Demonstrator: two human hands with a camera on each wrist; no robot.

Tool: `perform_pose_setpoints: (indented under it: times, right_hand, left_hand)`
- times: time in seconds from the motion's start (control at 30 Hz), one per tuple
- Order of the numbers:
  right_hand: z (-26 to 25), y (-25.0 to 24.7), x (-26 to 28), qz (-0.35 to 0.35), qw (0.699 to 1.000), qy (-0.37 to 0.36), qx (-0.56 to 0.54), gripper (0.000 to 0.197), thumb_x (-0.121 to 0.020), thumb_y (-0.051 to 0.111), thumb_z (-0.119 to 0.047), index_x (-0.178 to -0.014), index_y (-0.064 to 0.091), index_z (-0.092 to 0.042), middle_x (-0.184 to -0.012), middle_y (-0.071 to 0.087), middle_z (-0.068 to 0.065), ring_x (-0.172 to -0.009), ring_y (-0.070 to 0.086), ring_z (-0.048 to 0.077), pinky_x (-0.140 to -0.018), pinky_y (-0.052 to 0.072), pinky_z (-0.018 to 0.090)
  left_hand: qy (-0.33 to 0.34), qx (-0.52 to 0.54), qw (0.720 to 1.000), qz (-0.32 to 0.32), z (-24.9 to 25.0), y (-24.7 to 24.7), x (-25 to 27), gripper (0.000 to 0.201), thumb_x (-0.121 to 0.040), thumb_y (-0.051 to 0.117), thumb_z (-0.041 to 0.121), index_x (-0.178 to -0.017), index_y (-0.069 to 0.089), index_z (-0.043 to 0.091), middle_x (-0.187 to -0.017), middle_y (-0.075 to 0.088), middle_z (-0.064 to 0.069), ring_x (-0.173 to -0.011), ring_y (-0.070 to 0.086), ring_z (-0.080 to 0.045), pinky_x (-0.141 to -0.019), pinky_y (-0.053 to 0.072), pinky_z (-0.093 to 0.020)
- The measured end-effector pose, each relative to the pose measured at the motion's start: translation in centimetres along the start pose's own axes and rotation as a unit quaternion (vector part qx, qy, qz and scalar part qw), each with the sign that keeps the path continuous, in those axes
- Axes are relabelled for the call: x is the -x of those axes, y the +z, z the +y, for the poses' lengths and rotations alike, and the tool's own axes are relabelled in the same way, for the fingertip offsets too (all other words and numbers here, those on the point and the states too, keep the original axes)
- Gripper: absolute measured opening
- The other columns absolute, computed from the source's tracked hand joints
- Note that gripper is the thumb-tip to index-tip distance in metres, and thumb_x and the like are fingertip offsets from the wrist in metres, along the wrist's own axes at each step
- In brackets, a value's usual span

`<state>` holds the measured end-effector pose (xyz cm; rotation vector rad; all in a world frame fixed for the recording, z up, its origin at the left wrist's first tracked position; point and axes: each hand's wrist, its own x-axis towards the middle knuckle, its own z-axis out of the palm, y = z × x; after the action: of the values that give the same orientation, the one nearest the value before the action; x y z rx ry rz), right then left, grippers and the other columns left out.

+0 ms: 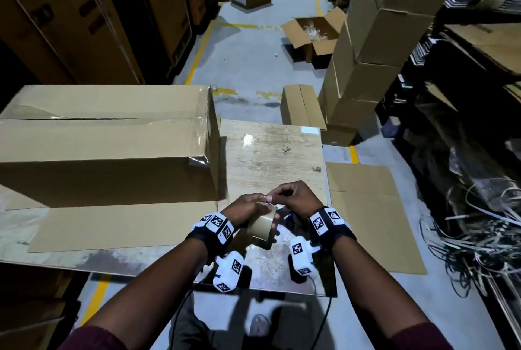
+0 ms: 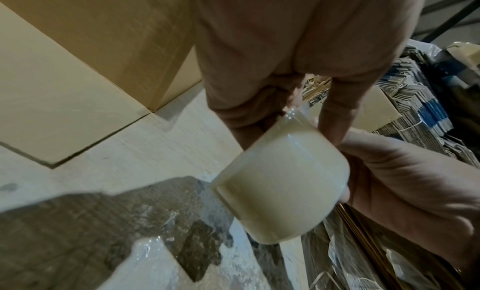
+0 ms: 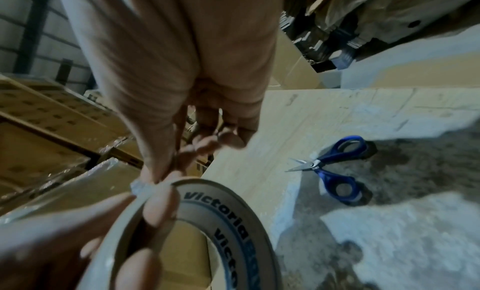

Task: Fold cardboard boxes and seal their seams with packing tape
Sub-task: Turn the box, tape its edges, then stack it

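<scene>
Just in front of the big cardboard box (image 1: 104,146), above the wooden table (image 1: 270,152), a roll of packing tape (image 1: 260,225) is held by both hands. The left hand (image 1: 242,213) curls round the roll, fingers through its core. The right hand (image 1: 298,200) pinches the tape's loose end at the rim. Blue-handled scissors (image 3: 335,167) lie on the table right of the roll.
</scene>
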<state>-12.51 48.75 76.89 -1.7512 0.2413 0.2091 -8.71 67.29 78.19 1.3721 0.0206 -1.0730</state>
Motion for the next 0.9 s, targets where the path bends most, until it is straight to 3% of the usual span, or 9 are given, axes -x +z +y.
perform_pose_setpoints:
  times: [0.2,0.33,0.4,0.5,0.6,0.7,0.73,0.83,0.9]
  right_hand:
    - [0.3,0.5,0.5,0.037,0.991,-0.044,0.122,0.009,-0.084,0.082,-0.016,-0.075,0.081,-0.018,-0.074,0.076,-0.001,-0.073,0.071,0.011,-0.069,0.056,0.032]
    - [1.0,1.7,1.1,0.086,0.982,-0.056,0.161,0.004,-0.083,0.083,-0.017,-0.08,0.083,-0.014,-0.077,0.071,-0.005,-0.075,0.068,0.01,-0.069,0.053,0.025]
    - [2.0,2.2,0.9,0.109,0.982,-0.049,0.145,0.004,-0.084,0.082,-0.016,-0.081,0.083,-0.014,-0.081,0.073,-0.003,-0.075,0.067,0.008,-0.068,0.051,0.02]
    - [3.6,3.1,0.0,0.107,0.979,-0.018,0.174,0.004,-0.084,0.081,-0.012,-0.08,0.082,-0.011,-0.077,0.072,-0.005,-0.072,0.064,0.001,-0.064,0.046,0.013]
    - [6.1,3.5,-1.4,0.111,0.976,0.05,0.179,0.012,-0.08,0.081,-0.006,-0.069,0.078,-0.01,-0.064,0.069,-0.013,-0.061,0.063,-0.005,-0.066,0.047,0.017]
    - [8.7,4.3,-2.6,0.081,0.965,0.054,0.245,0.02,-0.078,0.078,-0.011,-0.059,0.072,-0.012,-0.058,0.065,-0.016,-0.067,0.064,0.012,-0.098,0.042,0.032]
    - [9.1,4.6,-2.9,0.073,0.958,0.051,0.274,0.018,-0.08,0.077,-0.012,-0.062,0.073,-0.011,-0.061,0.064,-0.015,-0.074,0.062,0.02,-0.1,0.037,0.034]
    - [10.2,4.8,-3.6,0.071,0.952,0.052,0.295,0.011,-0.085,0.075,-0.017,-0.076,0.079,-0.014,-0.069,0.064,-0.008,-0.1,0.047,0.028,-0.08,0.034,0.032]
    - [10.5,4.7,-4.3,0.06,0.943,0.051,0.324,0.011,-0.085,0.076,-0.026,-0.083,0.08,-0.015,-0.077,0.071,-0.001,-0.107,0.044,0.029,-0.075,0.031,0.03]
  left_hand:
    - [-0.022,-0.005,1.0,-0.014,-1.2,0.2,0.5,0.017,-0.095,0.062,0.003,-0.11,0.057,-0.002,-0.091,0.067,-0.029,-0.076,0.067,-0.036,-0.073,0.057,-0.043]
    - [-0.039,-0.089,0.992,0.074,-2.8,-0.5,-1.1,0.036,-0.083,0.076,0.022,-0.103,0.06,-0.004,-0.087,0.072,-0.022,-0.076,0.071,-0.035,-0.082,0.06,-0.051]
    - [-0.05,-0.116,0.984,0.124,-4.3,-0.9,-1.9,0.05,-0.078,0.08,0.033,-0.104,0.06,-0.004,-0.085,0.073,-0.018,-0.074,0.071,-0.031,-0.078,0.059,-0.043]
    - [-0.043,-0.166,0.971,0.165,-6.5,-1.2,-2.6,0.041,-0.08,0.078,0.046,-0.086,0.058,0.01,-0.079,0.064,-0.009,-0.07,0.063,-0.023,-0.07,0.052,-0.033]
    - [-0.034,-0.171,0.97,0.168,-8.2,-1.9,-3.4,0.031,-0.09,0.071,0.037,-0.081,0.051,0.016,-0.08,0.055,-0.006,-0.071,0.055,-0.021,-0.067,0.044,-0.029]
    - [-0.035,-0.103,0.978,0.177,-9.3,-2.6,-4.1,0.026,-0.093,0.07,0.029,-0.106,0.057,0.01,-0.098,0.058,-0.007,-0.08,0.057,-0.019,-0.063,0.045,-0.026]
    - [-0.029,-0.08,0.98,0.18,-9.1,-2.5,-4.1,0.031,-0.094,0.069,0.026,-0.117,0.055,0.01,-0.108,0.06,-0.008,-0.085,0.059,-0.02,-0.062,0.047,-0.026]
    - [-0.024,-0.071,0.984,0.16,-8.3,-2.4,-4.6,0.02,-0.099,0.061,0.019,-0.117,0.058,0.01,-0.106,0.063,-0.007,-0.081,0.061,-0.018,-0.058,0.051,-0.02]
    - [-0.04,-0.075,0.989,0.123,-7.5,-2.4,-4.9,0.014,-0.101,0.058,0.021,-0.108,0.063,0.011,-0.103,0.066,-0.011,-0.083,0.063,-0.022,-0.07,0.054,-0.028]
